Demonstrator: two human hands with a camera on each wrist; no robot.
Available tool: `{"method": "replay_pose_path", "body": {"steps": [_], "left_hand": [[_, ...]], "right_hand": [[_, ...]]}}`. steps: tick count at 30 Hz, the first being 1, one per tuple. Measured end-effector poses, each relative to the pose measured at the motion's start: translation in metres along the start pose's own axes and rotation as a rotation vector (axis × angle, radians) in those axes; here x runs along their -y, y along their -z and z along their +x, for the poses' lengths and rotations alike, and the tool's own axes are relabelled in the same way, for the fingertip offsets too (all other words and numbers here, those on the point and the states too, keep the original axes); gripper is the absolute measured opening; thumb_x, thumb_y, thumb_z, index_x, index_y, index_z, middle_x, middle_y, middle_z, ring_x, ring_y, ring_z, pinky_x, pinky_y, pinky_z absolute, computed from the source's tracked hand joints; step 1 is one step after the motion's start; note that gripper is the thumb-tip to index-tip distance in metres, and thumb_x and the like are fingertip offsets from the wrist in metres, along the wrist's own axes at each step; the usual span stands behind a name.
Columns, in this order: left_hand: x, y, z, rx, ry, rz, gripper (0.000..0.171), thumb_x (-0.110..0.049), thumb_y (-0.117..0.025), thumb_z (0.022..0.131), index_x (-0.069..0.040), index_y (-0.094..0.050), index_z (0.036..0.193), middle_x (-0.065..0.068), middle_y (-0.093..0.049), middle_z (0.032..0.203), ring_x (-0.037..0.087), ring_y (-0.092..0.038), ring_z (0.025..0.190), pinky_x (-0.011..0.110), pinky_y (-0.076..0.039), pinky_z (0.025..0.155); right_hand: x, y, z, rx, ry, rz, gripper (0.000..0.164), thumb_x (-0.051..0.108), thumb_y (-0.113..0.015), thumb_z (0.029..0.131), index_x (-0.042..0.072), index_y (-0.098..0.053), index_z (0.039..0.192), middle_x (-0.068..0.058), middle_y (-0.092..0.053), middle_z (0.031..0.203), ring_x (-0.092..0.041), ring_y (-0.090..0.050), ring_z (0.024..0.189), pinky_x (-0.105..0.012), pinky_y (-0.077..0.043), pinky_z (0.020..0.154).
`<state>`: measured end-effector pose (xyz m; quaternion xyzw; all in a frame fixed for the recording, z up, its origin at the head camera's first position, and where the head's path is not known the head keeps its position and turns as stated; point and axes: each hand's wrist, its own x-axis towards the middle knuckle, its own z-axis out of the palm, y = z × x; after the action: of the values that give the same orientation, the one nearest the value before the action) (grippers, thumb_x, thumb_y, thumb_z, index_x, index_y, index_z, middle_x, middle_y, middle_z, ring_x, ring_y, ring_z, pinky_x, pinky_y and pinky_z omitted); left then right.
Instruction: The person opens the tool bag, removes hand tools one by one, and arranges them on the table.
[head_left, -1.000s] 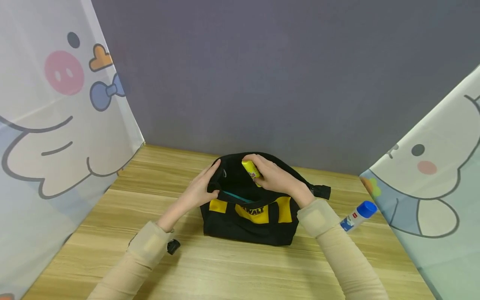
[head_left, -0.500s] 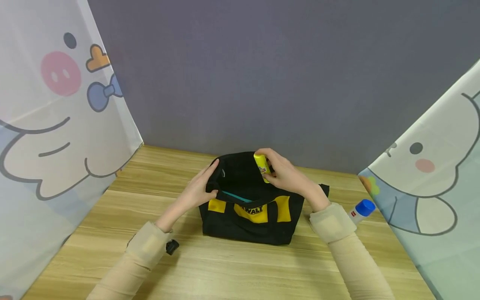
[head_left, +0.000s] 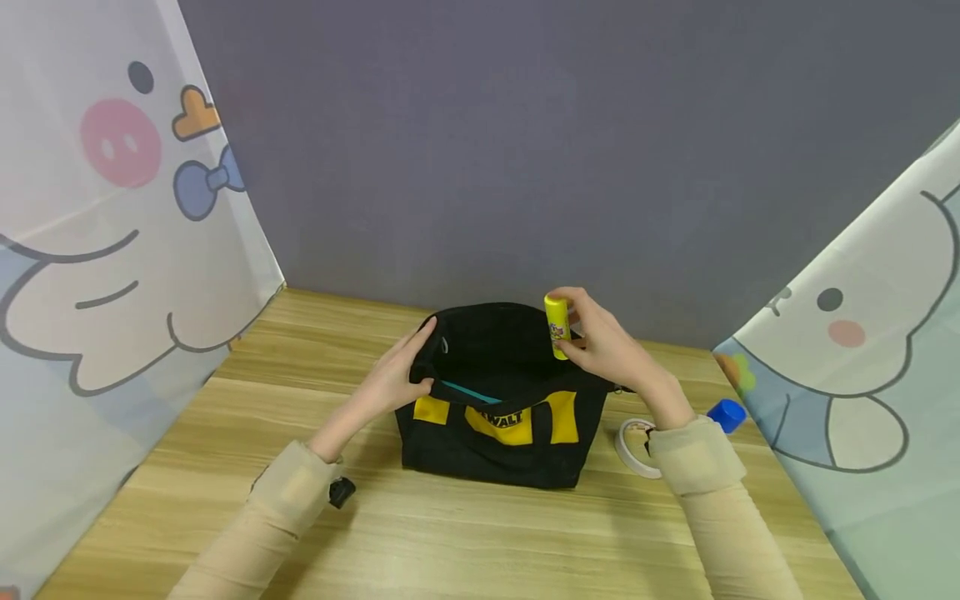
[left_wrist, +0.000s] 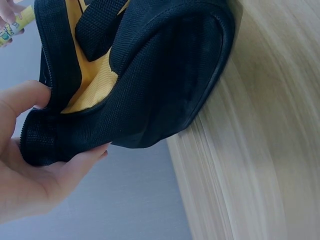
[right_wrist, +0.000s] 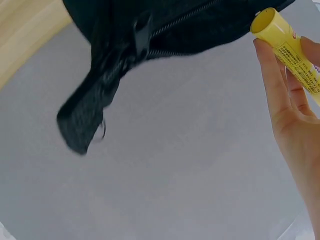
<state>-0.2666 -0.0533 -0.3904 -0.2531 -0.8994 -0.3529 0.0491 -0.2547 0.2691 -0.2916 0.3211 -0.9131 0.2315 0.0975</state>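
Note:
A black and yellow tool bag (head_left: 480, 462) stands on the wooden table with its zipped top spread wide. My left hand (head_left: 390, 377) grips the left end of the bag's mouth; in the left wrist view the thumb and fingers lie around the black zipped edge (left_wrist: 42, 142). My right hand (head_left: 611, 343) pinches a yellow glue stick (head_left: 557, 325) roughly upright above the right end of the opening. The right wrist view shows the hollow end of the glue stick (right_wrist: 290, 50) near the bag's zipper (right_wrist: 185, 20). The bag's dark interior hides whatever lies deep inside.
White tape roll (head_left: 626, 457) lies right of the bag, partly behind the right wrist. A blue cap (head_left: 727, 415) of another stick shows beyond the right sleeve. Near the left wrist is a small black piece (head_left: 341, 492). A grey wall (head_left: 487, 167) rises behind.
My right hand has moved right and slightly up with the yellow glue stick, from over the bag's middle to its right end. The tape roll has come into view. My left hand stays put.

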Motion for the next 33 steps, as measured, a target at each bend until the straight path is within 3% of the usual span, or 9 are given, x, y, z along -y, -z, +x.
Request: {"method": "replay_pose_path", "body": {"steps": [7,17,25,31,33], "left_hand": [[-0.001,-0.002,0.001,0.020,0.007,-0.013,0.091,-0.011,-0.067,0.081,-0.022,-0.011,0.152,0.016,-0.020,0.156,0.041,-0.033,0.136,0.055,-0.044,0.094],[0.002,-0.004,0.000,0.015,0.008,-0.004,0.092,-0.012,-0.067,0.081,-0.023,-0.011,0.152,0.017,-0.019,0.156,0.041,-0.039,0.132,0.042,-0.046,0.078],[0.004,-0.003,-0.001,0.016,0.022,-0.014,0.092,-0.012,-0.067,0.082,-0.025,-0.010,0.152,0.017,-0.018,0.156,0.042,-0.035,0.135,0.050,-0.047,0.089],[0.003,-0.002,-0.001,0.026,0.031,-0.004,0.092,-0.013,-0.066,0.082,-0.026,-0.009,0.152,0.019,-0.018,0.156,0.043,-0.035,0.134,0.048,-0.047,0.085],[0.003,-0.002,0.000,0.030,0.036,-0.003,0.091,-0.013,-0.066,0.082,-0.027,-0.009,0.152,0.018,-0.018,0.156,0.043,-0.036,0.133,0.046,-0.046,0.083]], "right_hand": [[-0.005,0.016,-0.017,-0.069,-0.011,-0.028,0.072,-0.002,-0.068,0.080,0.011,-0.025,0.137,-0.015,-0.049,0.116,-0.025,-0.058,0.097,-0.028,-0.058,0.067],[-0.017,0.034,-0.047,-0.147,-0.055,-0.065,0.074,-0.004,-0.069,0.079,0.011,-0.026,0.137,-0.014,-0.049,0.114,-0.024,-0.060,0.094,-0.026,-0.057,0.064],[-0.023,0.046,-0.071,-0.215,-0.099,-0.083,0.076,-0.008,-0.067,0.078,0.009,-0.024,0.139,-0.015,-0.049,0.112,-0.027,-0.062,0.094,-0.025,-0.057,0.063],[-0.028,0.059,-0.091,-0.278,-0.123,-0.093,0.081,-0.012,-0.066,0.077,0.006,-0.020,0.141,-0.021,-0.051,0.115,-0.033,-0.062,0.095,-0.018,-0.056,0.063],[-0.030,0.063,-0.099,-0.287,-0.140,-0.087,0.083,-0.013,-0.066,0.076,0.006,-0.019,0.141,-0.021,-0.050,0.115,-0.027,-0.062,0.095,-0.013,-0.053,0.064]]}}
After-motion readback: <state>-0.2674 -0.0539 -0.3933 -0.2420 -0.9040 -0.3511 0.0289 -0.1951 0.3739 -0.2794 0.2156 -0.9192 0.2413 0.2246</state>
